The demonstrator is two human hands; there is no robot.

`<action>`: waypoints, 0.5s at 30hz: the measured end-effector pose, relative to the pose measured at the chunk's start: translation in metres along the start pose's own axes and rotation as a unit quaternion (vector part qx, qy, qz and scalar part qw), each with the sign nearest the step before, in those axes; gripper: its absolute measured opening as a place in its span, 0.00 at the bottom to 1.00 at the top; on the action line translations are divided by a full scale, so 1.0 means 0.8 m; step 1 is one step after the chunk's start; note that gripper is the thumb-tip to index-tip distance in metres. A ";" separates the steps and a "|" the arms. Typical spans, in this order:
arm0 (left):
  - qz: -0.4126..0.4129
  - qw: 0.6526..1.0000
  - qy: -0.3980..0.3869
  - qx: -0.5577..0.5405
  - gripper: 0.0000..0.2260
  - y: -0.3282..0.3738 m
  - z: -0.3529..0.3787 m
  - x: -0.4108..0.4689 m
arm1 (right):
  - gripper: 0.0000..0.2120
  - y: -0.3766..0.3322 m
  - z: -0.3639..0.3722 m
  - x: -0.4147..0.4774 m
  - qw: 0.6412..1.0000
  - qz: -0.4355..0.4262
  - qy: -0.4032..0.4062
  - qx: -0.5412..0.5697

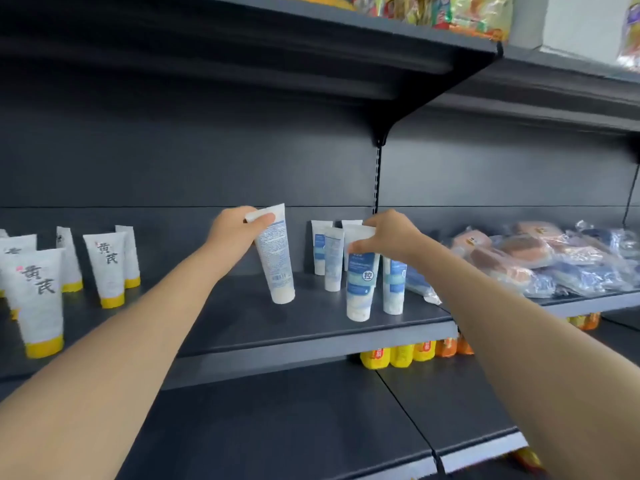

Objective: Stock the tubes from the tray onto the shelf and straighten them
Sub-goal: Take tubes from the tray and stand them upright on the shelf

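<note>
While both arms reach over the dark shelf (311, 336), the left hand (232, 233) grips the flat top of a white tube (277, 261). This tube leans with its top to the left and its white cap pointing down near the middle of the shelf. It shows small print and a bar code. The right hand (388, 237) pinches the top of a blue and white tube (360, 285), which stands on its cap close to the front edge. More blue and white tubes (333, 261) stand just behind and beside it. Yellow-capped tubes (107, 268) stand toward the left end.
</note>
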State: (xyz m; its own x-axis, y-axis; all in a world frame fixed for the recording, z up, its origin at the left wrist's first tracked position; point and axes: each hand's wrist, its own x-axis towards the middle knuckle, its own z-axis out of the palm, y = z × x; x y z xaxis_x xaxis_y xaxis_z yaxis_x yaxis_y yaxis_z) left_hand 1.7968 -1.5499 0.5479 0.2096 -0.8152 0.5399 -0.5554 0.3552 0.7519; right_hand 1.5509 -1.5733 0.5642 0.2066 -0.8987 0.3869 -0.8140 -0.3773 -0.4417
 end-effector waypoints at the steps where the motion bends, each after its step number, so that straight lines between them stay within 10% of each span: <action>1: 0.000 1.000 0.004 0.000 0.13 -0.006 0.005 0.008 | 0.20 0.002 0.005 0.012 1.000 -0.001 -0.011 -0.016; 15: -0.025 0.997 0.020 0.069 0.14 -0.025 0.048 0.044 | 0.27 0.037 0.027 0.091 0.975 -0.101 -0.105 -0.166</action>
State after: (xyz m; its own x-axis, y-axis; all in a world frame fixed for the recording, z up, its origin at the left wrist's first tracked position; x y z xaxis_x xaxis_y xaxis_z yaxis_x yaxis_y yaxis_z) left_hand 1.7841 -1.6036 0.5376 0.2711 -0.8104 0.5193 -0.6486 0.2448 0.7207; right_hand 1.5539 -1.6547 0.5616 0.4593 -0.8526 0.2493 -0.8689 -0.4895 -0.0730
